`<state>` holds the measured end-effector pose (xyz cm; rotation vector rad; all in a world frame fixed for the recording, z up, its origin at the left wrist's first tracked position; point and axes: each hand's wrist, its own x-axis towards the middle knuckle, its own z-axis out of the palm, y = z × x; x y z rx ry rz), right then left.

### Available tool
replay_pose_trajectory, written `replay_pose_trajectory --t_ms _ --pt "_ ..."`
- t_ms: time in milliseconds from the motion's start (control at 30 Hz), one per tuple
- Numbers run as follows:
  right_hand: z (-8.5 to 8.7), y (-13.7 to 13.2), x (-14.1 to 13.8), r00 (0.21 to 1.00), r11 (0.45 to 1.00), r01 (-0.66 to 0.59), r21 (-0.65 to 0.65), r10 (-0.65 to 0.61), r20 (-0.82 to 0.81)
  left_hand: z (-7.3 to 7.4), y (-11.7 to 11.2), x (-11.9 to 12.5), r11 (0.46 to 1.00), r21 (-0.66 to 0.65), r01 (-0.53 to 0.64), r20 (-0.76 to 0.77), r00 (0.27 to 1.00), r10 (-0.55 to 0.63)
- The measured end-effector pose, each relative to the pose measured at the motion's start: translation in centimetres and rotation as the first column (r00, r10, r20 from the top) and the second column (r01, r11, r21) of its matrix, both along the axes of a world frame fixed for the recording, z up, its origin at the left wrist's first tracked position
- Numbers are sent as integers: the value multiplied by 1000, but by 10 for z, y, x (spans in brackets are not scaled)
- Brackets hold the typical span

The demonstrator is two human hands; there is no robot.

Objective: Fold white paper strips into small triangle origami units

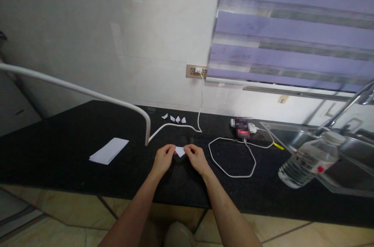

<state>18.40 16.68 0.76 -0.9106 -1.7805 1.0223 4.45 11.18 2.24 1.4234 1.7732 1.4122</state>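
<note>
My left hand (163, 158) and my right hand (196, 158) meet over the black countertop (58, 138), fingers pinched on a small folded white paper piece (180, 151) held between them. Several small folded white paper pieces (174, 118) lie in a row farther back on the counter. A stack of white paper strips (108, 150) rests to the left of my hands.
A white cable (230, 161) loops on the counter right of my hands and runs up to a wall socket (196, 71). A clear plastic bottle (308, 159) lies tilted at the right by a steel sink (336, 142). A white curved tube (87, 93) arcs from the left.
</note>
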Motion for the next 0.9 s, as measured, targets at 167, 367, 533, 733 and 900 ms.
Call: replay_pose_trajectory --t_ms 167,367,533,733,900 --pt "-1 0 0 1000 999 26 -18 -26 -10 -5 2 0 999 51 4 25 1000 -6" --pt "4 -2 0 998 997 54 -50 -54 -8 -3 1 -1 998 24 -54 21 998 54" --pt "6 -3 0 999 999 24 -23 -25 -28 -1 0 0 998 20 -53 28 998 52" --pt "6 -2 0 997 997 29 -77 -34 -64 -6 3 -2 1000 21 -18 51 999 17" --pt "8 -2 0 993 992 66 -110 -76 -87 -7 3 -3 999 -23 -38 127 991 40"
